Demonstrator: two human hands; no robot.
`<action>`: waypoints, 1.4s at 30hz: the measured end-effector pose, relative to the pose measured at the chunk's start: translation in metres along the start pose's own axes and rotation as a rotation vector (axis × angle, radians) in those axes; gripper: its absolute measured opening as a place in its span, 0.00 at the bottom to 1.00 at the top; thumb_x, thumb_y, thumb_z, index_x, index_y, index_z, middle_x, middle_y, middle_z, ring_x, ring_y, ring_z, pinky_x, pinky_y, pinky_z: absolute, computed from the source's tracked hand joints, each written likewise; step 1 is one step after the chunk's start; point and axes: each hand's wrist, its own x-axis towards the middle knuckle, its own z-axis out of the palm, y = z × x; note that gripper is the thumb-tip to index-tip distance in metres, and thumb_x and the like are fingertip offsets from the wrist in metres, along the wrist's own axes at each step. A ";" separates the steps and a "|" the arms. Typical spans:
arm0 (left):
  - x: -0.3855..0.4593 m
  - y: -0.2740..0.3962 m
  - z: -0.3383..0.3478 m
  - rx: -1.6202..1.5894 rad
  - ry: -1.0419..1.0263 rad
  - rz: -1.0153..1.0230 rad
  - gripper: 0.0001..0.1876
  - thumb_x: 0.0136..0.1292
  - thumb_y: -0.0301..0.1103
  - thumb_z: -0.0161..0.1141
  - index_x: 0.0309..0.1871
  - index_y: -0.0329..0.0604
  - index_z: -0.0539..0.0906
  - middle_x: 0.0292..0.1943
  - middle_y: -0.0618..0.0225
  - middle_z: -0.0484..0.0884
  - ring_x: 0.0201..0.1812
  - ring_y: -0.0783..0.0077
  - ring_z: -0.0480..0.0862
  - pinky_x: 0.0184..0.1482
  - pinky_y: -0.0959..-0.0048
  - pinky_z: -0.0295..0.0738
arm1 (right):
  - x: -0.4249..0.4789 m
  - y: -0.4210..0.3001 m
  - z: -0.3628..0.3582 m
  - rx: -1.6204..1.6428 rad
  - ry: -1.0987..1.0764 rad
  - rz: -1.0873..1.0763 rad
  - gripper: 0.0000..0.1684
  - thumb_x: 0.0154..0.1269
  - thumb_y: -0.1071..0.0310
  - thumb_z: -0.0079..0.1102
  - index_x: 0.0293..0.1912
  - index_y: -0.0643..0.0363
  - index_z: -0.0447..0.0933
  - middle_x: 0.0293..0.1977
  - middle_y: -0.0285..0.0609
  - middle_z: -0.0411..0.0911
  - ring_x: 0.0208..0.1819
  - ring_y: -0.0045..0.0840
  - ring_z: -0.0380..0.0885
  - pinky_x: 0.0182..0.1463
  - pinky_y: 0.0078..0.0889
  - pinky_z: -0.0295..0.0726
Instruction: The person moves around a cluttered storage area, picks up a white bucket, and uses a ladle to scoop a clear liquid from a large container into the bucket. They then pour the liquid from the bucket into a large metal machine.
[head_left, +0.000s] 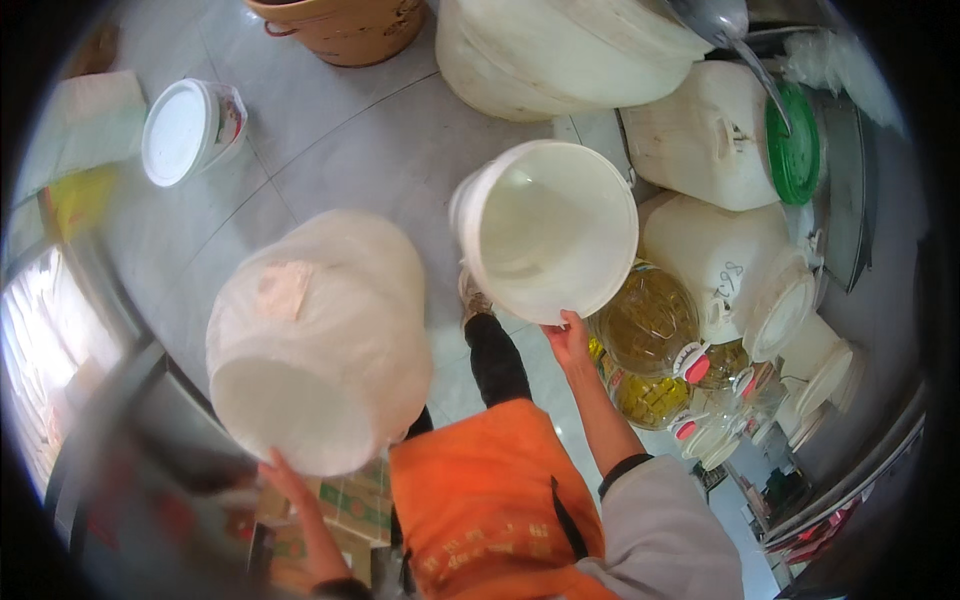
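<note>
My right hand (570, 341) grips the near rim of a white plastic bucket (555, 232), its mouth facing up and nothing seen inside. On the left, my left hand (289, 480) is at the near edge of a large whitish plastic tub or barrel (322, 337) with a paper label on its side. That hand's fingers are partly hidden by it, so I cannot tell whether they grip it or only touch it. The two containers stand apart. Below them shows the orange apron (495, 502) that I wear.
Large cooking oil bottles (649, 319) with red caps stand at the right. Behind them are white plastic drums (720, 247), one with a green lid (793, 142). A lidded white tub (180, 135) and a brown bucket (352, 30) are on the tiled floor. Cardboard boxes (352, 502) lie below left.
</note>
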 end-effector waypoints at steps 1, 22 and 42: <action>0.000 0.006 0.001 -0.028 -0.020 -0.013 0.24 0.61 0.43 0.51 0.50 0.29 0.65 0.47 0.52 0.70 0.44 0.63 0.71 0.49 0.68 0.67 | 0.014 0.003 -0.026 0.031 0.010 -0.023 0.20 0.51 0.74 0.48 0.47 0.65 0.63 0.46 0.48 0.65 0.48 0.37 0.66 0.50 0.44 0.72; 0.024 -0.056 0.004 -0.057 -0.040 0.004 0.30 0.59 0.46 0.52 0.55 0.28 0.63 0.53 0.53 0.67 0.51 0.62 0.68 0.55 0.67 0.61 | 0.011 -0.024 0.050 -0.432 -0.156 -0.300 0.17 0.62 0.61 0.48 0.46 0.62 0.66 0.36 0.42 0.71 0.40 0.28 0.72 0.43 0.29 0.74; 0.004 0.020 -0.041 -0.846 -0.515 -0.305 0.19 0.64 0.39 0.38 0.39 0.32 0.75 0.37 0.64 0.76 0.41 0.72 0.73 0.46 0.76 0.65 | -0.299 0.316 0.215 -2.066 -0.973 -0.840 0.17 0.48 0.73 0.56 0.41 0.63 0.67 0.36 0.49 0.69 0.40 0.41 0.68 0.41 0.39 0.68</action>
